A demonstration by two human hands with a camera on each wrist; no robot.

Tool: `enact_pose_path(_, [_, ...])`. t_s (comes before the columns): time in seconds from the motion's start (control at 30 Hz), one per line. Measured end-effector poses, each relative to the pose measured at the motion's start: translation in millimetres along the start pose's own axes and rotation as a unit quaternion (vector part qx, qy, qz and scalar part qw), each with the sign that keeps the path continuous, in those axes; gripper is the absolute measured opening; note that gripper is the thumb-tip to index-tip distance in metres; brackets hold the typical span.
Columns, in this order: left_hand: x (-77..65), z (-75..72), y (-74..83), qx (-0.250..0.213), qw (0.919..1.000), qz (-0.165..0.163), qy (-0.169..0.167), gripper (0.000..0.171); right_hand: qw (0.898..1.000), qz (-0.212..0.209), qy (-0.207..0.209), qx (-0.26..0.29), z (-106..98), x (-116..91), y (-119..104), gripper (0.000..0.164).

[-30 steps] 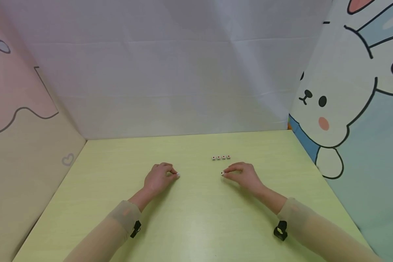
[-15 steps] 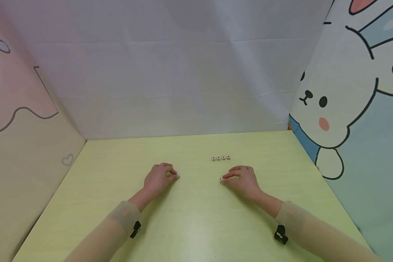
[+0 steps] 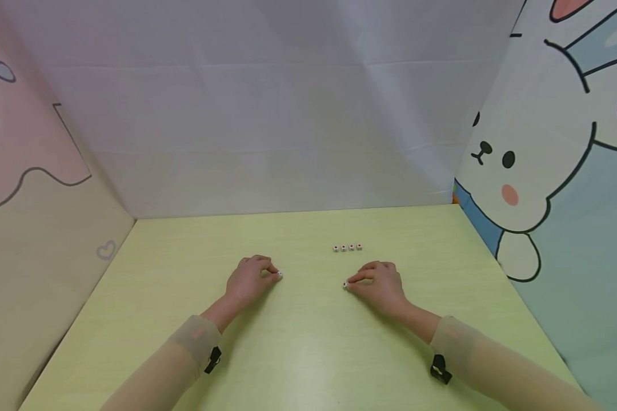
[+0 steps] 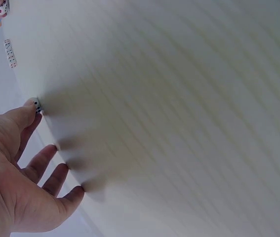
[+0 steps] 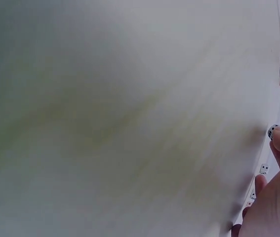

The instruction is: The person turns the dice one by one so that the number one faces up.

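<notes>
Between thumb and finger my left hand point(image 3: 249, 281) pinches a small white die point(image 3: 280, 275). In the left wrist view that die point(image 4: 37, 105) shows dark pips, and the other fingertips of the hand reach down to the tabletop. My right hand point(image 3: 381, 288) pinches another white die point(image 3: 345, 285), low over the table. Its dark pips show on the die point(image 5: 273, 132) in the right wrist view. Beyond the right hand, a short row of several white dice point(image 3: 347, 248) sits on the table with red pips facing up, slightly spaced apart.
The pale yellow-green table point(image 3: 298, 342) runs back to a white cloth wall point(image 3: 288, 125). A rabbit-printed panel point(image 3: 555, 200) stands along the right edge, a pink and cream panel point(image 3: 41, 240) along the left.
My right hand has moved slightly toward me and a little left, carrying its die. The left hand and the row of dice stay where they were.
</notes>
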State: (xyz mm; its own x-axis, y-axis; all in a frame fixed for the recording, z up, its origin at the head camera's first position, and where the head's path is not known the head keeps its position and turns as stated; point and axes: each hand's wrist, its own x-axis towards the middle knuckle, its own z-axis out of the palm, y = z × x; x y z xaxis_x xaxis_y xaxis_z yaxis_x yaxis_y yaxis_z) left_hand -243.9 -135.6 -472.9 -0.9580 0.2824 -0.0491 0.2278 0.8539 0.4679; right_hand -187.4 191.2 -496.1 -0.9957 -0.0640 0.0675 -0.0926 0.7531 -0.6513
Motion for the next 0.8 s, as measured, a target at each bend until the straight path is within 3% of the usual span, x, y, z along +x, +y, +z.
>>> enact_pose_path(0.8, [-0.4,-3.7,2.8,0.0,1.0,0.001,-0.001,0.016,1.0,-0.013,0.001,0.016,-8.3,-6.9,-0.2,0.01])
